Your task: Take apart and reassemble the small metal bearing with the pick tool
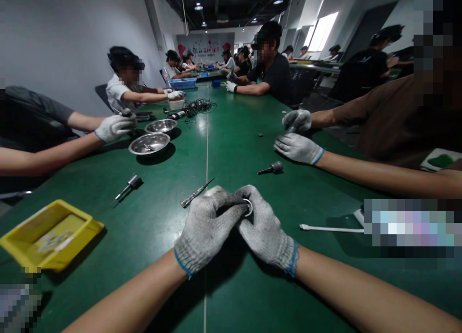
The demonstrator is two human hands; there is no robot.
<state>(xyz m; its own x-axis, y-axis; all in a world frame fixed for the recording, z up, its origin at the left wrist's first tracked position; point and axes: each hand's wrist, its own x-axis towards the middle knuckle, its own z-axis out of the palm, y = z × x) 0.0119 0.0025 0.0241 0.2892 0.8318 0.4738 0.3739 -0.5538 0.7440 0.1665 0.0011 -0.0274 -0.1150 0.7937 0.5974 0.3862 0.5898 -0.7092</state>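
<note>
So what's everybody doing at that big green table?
The person wearing the camera has gloves on, and their left hand and right hand meet around a small ring-shaped piece above the green table. A slim pointed metal tool lies just beyond the left hand, and a yellow plastic tray sits off to the left. Other people work along the table with gloved hands too, but what most of them hold is hard to tell.

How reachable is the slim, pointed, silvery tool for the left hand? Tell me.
Probably yes: the tool lies just beyond the gray-gloved left hand, nothing visible between them, though that hand is occupied with a small pale ring.
</note>
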